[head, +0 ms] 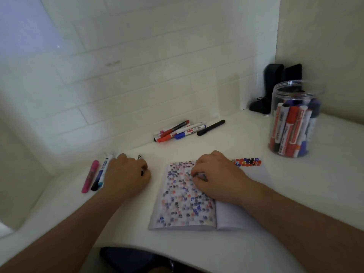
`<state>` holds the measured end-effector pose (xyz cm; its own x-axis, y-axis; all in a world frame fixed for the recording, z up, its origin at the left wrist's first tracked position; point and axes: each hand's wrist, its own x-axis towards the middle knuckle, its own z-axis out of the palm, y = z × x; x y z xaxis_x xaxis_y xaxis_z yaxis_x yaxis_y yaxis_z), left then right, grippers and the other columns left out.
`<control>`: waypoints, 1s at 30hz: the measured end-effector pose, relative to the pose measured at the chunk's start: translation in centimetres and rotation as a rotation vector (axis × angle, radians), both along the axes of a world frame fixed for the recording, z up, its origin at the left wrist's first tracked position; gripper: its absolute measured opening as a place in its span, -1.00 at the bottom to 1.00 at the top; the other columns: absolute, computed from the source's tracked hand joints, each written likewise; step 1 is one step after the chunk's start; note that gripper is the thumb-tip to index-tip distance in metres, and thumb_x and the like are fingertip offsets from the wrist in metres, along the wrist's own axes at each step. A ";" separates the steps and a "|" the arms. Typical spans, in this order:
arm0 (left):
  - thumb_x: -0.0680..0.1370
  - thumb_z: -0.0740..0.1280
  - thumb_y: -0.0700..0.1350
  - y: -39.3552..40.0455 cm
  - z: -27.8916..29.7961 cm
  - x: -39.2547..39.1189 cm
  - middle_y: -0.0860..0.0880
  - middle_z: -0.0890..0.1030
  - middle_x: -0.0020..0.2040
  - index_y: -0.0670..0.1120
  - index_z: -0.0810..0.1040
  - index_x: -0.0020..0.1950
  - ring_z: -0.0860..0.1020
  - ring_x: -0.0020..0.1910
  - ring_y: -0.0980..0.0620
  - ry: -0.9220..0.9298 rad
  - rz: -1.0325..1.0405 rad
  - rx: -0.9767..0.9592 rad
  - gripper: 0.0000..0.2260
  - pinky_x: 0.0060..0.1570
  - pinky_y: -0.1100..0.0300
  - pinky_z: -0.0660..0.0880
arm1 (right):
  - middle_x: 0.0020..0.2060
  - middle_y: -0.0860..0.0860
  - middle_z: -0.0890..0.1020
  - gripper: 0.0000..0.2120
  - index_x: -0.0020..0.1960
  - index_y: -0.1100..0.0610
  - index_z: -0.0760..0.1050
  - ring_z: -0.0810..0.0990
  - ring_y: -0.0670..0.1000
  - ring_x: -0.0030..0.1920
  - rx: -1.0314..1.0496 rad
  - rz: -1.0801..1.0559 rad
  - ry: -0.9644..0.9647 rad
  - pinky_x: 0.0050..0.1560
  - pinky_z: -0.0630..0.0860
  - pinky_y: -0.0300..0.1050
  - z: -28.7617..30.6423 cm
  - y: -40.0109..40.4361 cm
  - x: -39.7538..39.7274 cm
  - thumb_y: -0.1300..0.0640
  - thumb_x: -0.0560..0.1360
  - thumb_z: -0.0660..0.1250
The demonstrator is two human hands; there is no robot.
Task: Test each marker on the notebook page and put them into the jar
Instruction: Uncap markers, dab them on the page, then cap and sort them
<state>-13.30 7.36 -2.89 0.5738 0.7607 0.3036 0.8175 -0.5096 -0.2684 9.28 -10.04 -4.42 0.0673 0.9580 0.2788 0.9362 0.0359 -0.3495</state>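
Markers point(178, 130) lie in a loose heap by the back wall, well apart from both hands; a black pen point(211, 127) lies just beside the heap. Further markers, a pink one point(90, 176) and a blue-and-white one point(100, 174), lie beside the left hand point(127, 174). That hand is curled over something small and dark on the desk point(295, 194); whether it is gripping a marker cannot be told. The right hand point(214, 176) rests on the notebook point(183, 196), fingers bent and pressing the page, holding nothing visible. The page is densely covered with coloured test marks. The jar point(294, 119), clear and lidless, stands at the right, already well filled with upright markers.

Judged handling: markers are light, rigid and smooth, liable to roll; best pinched mid-barrel. The jar appears to be thin plastic, so it could tip if knocked.

Barrel labels show red and white printing, too blurred to read. No brand is legible.
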 end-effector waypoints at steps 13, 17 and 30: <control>0.55 0.27 0.15 0.8 1.9 11.3 0.03 0.56 0.21 0.21 0.60 0.19 0.47 0.20 -0.08 -0.180 -0.159 -0.187 -0.76 0.21 -0.03 0.43 | 0.02 -0.08 0.67 -0.80 0.16 -0.04 0.71 0.59 -0.10 -0.02 0.081 -0.011 0.158 0.12 0.59 -0.08 0.6 0.4 1.7 0.07 0.59 0.37; 0.54 0.33 0.10 2.0 1.0 16.3 -0.02 0.45 0.41 0.16 0.50 0.40 0.41 0.34 -0.09 -0.142 -0.295 -0.315 -0.59 0.32 -0.03 0.42 | -0.06 -0.12 0.65 -0.83 0.04 -0.07 0.71 0.50 -0.03 -0.06 0.080 0.025 0.061 0.07 0.56 0.03 -0.1 0.8 1.7 0.01 0.57 0.34; 0.67 0.12 0.03 4.0 -1.1 25.0 -0.11 0.57 0.03 -0.11 0.46 0.14 0.54 -0.07 -0.12 -0.156 -0.216 -0.233 -0.75 -0.12 0.03 0.45 | 0.06 0.03 0.62 -0.79 0.13 0.03 0.70 0.49 0.06 -0.01 0.092 0.095 -0.003 -0.04 0.58 0.07 -0.3 0.1 2.0 0.01 0.61 0.34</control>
